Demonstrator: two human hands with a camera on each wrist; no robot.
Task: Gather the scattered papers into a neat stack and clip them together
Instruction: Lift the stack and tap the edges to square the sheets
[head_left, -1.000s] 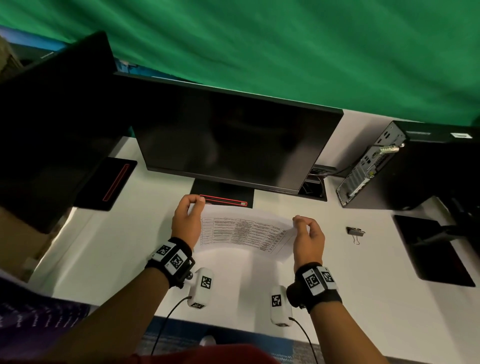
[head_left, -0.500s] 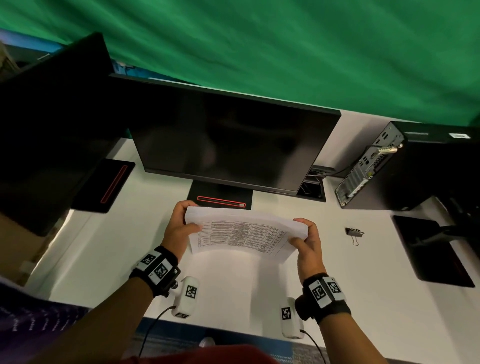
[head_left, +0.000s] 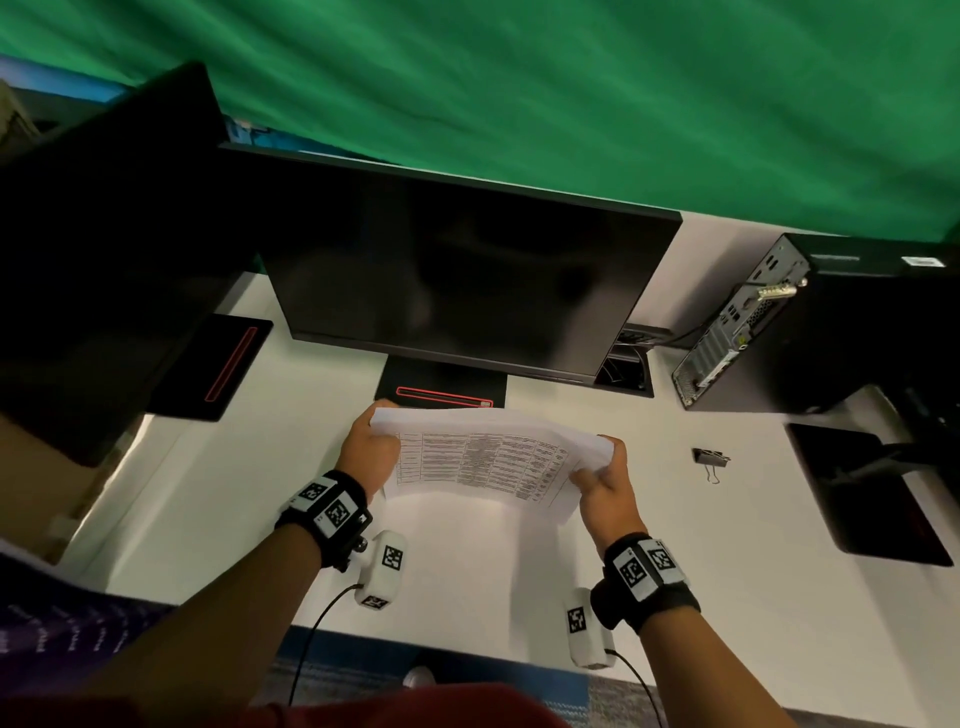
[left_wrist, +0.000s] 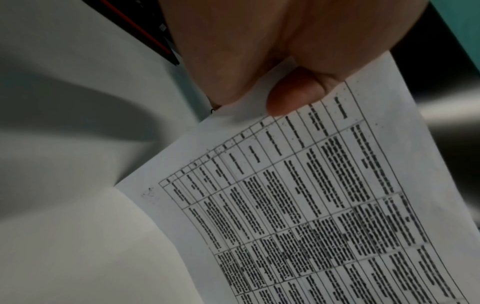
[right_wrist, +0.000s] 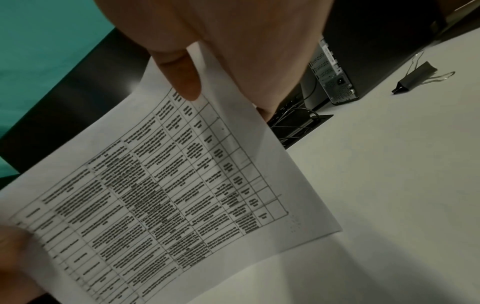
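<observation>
A stack of white papers (head_left: 483, 460) printed with a table stands nearly on edge above the white desk (head_left: 727, 561), in front of the monitor. My left hand (head_left: 370, 452) grips its left side, thumb on the printed face (left_wrist: 293, 92). My right hand (head_left: 605, 480) grips the right side, thumb on the front too (right_wrist: 182, 76). The papers (left_wrist: 311, 205) (right_wrist: 161, 195) bow slightly between the hands. A black binder clip (head_left: 709, 458) with wire handles lies on the desk to the right of my right hand, also seen in the right wrist view (right_wrist: 418, 77).
A large dark monitor (head_left: 457, 280) stands just behind the papers, its base (head_left: 441, 387) close to their top edge. A second screen (head_left: 104, 249) is at left, a computer tower (head_left: 779, 322) at right, another black base (head_left: 872, 488) beyond the clip.
Both hands have lifted the papers from a flatter lie to nearly upright and shifted their grip to the side edges, drawing slightly toward me.
</observation>
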